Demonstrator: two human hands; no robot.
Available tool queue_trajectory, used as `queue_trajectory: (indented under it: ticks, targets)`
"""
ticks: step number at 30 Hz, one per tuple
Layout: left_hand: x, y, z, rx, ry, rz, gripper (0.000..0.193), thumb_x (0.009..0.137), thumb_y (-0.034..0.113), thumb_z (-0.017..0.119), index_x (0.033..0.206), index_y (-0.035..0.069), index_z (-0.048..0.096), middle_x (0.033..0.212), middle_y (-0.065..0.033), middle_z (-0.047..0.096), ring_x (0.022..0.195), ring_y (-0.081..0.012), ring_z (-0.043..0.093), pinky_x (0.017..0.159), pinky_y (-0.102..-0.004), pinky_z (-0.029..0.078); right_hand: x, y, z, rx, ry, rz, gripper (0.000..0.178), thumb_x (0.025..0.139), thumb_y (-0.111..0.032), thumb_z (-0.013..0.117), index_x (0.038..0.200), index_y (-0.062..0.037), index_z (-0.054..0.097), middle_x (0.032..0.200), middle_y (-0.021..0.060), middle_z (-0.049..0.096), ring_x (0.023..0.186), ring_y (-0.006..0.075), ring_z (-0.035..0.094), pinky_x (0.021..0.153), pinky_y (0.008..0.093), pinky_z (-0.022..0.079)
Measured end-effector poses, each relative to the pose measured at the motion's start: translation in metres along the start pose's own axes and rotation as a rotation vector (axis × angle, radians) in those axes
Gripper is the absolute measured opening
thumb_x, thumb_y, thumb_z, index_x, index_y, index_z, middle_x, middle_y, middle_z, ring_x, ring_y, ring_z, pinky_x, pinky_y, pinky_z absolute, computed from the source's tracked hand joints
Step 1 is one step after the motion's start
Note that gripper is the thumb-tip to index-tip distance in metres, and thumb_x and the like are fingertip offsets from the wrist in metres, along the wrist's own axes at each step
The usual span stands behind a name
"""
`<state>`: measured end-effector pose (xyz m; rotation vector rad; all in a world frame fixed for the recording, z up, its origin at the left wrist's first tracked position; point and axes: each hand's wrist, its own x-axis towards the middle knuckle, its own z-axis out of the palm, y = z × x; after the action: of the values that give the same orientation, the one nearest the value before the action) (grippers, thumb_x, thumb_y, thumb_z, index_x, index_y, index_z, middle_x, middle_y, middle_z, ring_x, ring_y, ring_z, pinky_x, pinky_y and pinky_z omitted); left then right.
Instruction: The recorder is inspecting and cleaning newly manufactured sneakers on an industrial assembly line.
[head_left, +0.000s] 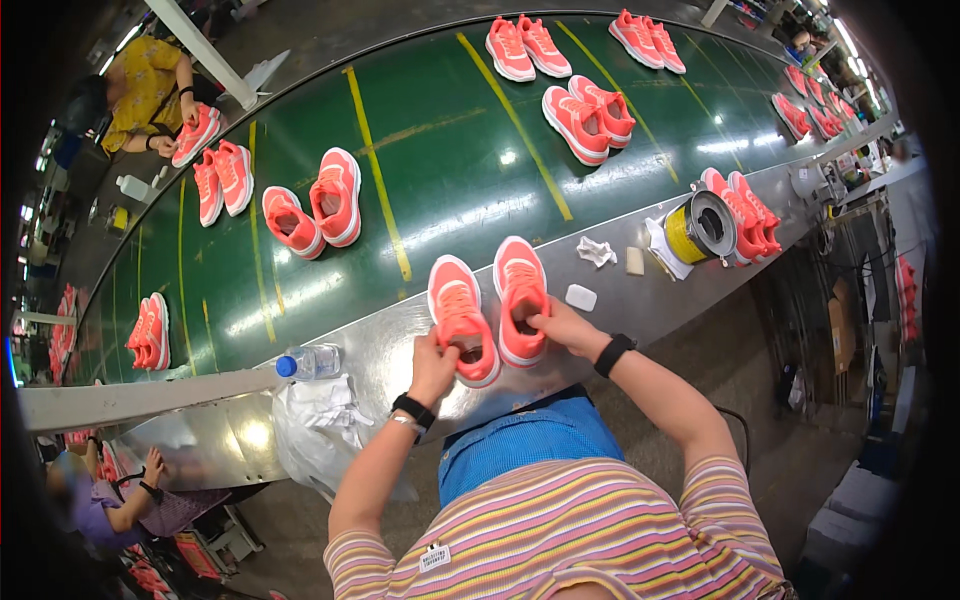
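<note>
Side by side on the metal ledge in front of me are two coral sneakers with white soles, toes pointing away. My left hand (432, 368) is closed on the heel collar of the left sneaker (457, 312), its thumb inside the opening. On the right sneaker (521, 282), my right hand (566, 328) grips the collar in the same way, thumb tucked in. Both shoes lie close together, with a narrow gap between their toes. Some of the fingers are hidden behind the shoe sides.
Several pairs of coral sneakers (338, 198) stand on the green belt (440, 150). Along the metal ledge (390, 345) are a water bottle (310, 362), a plastic bag (305, 430), a white block (581, 297), crumpled paper (596, 251) and a yellow-labelled can (700, 228). Co-workers (145, 85) sit across and left.
</note>
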<state>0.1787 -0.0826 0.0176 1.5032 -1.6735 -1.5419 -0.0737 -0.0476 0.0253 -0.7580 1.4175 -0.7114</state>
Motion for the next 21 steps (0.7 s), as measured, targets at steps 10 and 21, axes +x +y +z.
queue_trajectory:
  ticks: [10, 21]
  targets:
    - [0.003, -0.027, 0.009, 0.058, 0.019, 0.023, 0.051, 0.08, 0.014, 0.063, 0.124, -0.005, 0.045, 0.093, -0.0194, 0.061, 0.075, -0.0248, 0.065, 0.064, -0.0333, 0.052, -0.077, -0.021, 0.025, -0.889, 0.082, -0.698, 0.052, 0.07, -0.011, 0.068, 0.119, -0.0101, 0.052, 0.1, 0.0167, 0.056, 0.095, 0.0336, 0.053, 0.085, 0.0432, 0.043]
    - [0.006, 0.008, -0.045, -0.181, -0.173, -0.14, 0.042, 0.085, 0.021, 0.064, 0.118, -0.002, 0.054, 0.097, -0.0054, 0.059, 0.084, -0.0128, 0.059, 0.071, -0.0263, 0.052, -0.039, -0.103, -0.01, -1.21, -0.29, -0.364, 0.052, 0.07, -0.057, 0.063, 0.106, -0.0196, 0.067, 0.096, 0.0183, 0.064, 0.095, 0.0346, 0.058, 0.082, 0.0463, 0.041]
